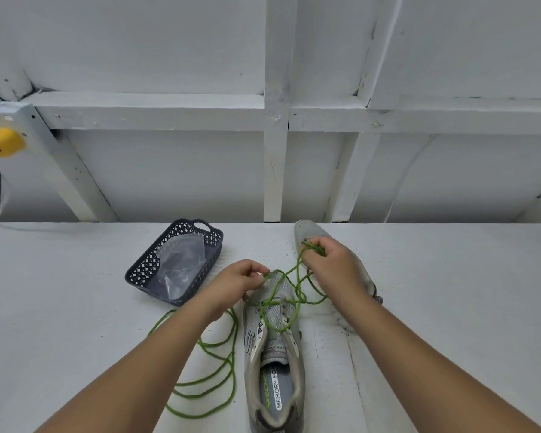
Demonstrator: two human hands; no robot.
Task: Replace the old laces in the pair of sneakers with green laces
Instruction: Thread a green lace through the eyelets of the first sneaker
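Near sneaker (274, 348) lies on the white surface (75, 307), toe pointing away; insole reads "SKECHERS" in green and "MEMORY FOAM" in dark print, last letters hidden under the tongue. Green lace (297, 292) is threaded through its lower eyelets, loose ends running up to both hands. Left hand (236, 281) pinches one lace end just over the toe. Right hand (331, 265) has fingers curled around a bunched loop of the same lace, resting over the second sneaker (306, 231), which lies farther back and right, mostly hidden by hand and arm. More green lace (213, 379) lies coiled left of the near sneaker. Dark perforated basket (144, 270) sits left of the hands, holding a clear plastic bag (181, 264); bag contents can't be made out. Yellow plug (2, 142) with dark cord at far left wall.
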